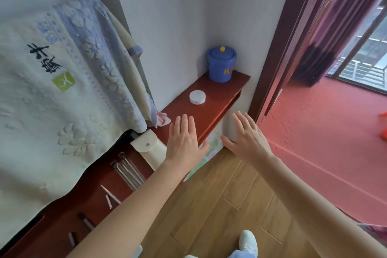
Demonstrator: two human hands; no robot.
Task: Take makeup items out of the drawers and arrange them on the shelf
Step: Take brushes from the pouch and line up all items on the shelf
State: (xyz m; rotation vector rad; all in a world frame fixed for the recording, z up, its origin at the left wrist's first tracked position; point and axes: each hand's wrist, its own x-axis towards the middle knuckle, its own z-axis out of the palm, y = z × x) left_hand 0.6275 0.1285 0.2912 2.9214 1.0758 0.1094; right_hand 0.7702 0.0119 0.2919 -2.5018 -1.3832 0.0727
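Observation:
A long red-brown wooden shelf [217,98] runs along the wall. On it lie a white round jar [197,97], a cream snap pouch [150,148], a bundle of thin metal-tipped tools [127,170], some pink sticks [110,197] and dark small items [87,223]. My left hand [184,140] hovers flat, fingers straight, over the shelf's front edge and holds nothing. My right hand [247,138] is spread open past the shelf's edge, in front of the white wall below it, empty too. No drawer is in view.
A blue lidded pot [222,64] stands at the shelf's far end. A large pale embroidered towel [62,90] hangs over the left part of the shelf. A pink cloth [163,119] peeks from under it. Wood floor lies below; a red-floored room opens to the right.

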